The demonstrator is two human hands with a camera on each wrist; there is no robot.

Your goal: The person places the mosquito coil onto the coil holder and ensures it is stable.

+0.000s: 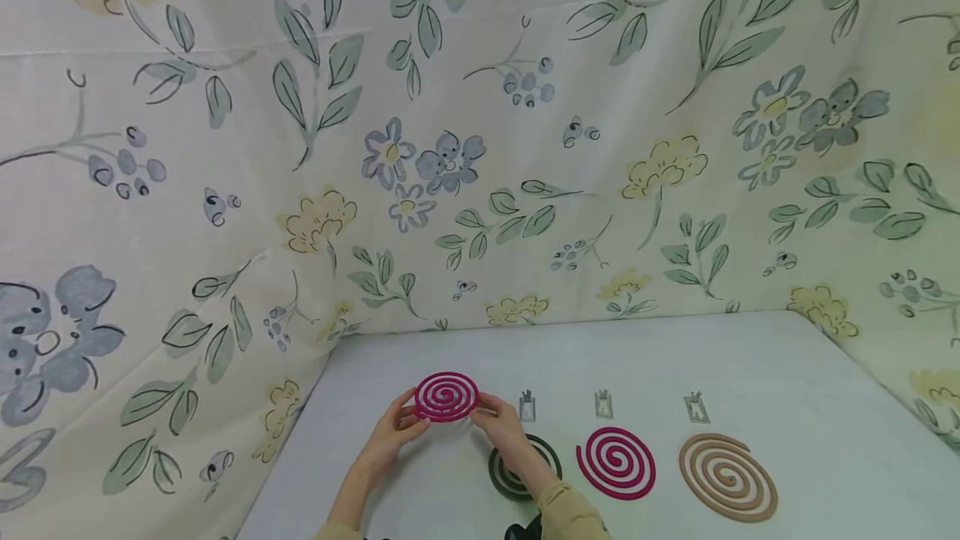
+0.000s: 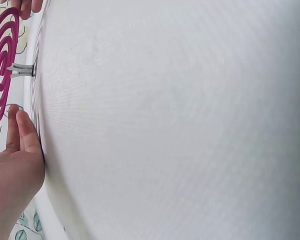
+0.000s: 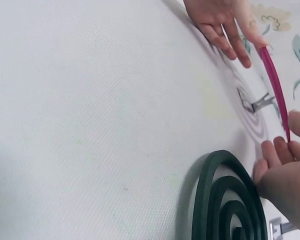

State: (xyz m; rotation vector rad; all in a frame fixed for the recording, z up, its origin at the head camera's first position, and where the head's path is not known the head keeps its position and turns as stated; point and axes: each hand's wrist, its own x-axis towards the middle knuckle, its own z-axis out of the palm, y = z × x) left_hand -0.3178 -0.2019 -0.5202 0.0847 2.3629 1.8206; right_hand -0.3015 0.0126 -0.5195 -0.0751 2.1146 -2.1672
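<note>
Both hands hold a pink mosquito coil (image 1: 447, 397) level above the table, one at each side of its rim. The left hand (image 1: 393, 432) pinches its left edge; the right hand (image 1: 504, 425) pinches the right edge between thumb and fingers. Beneath the coil a small metal coil stand (image 2: 23, 70) shows in the left wrist view, its pronged tip overlapping the middle of the spiral. The right wrist view shows the coil edge-on, with the same stand (image 3: 255, 102) just beside it. A dark green coil (image 1: 498, 482) lies partly hidden under the right forearm.
Right of the hands, a second pink coil (image 1: 617, 461) and a brown coil (image 1: 726, 476) lie flat on the white table (image 1: 420, 498). Behind the coils stand three metal stands, left (image 1: 528, 407), middle (image 1: 603, 404) and right (image 1: 697, 408). A floral cloth (image 1: 480, 157) hangs around the table.
</note>
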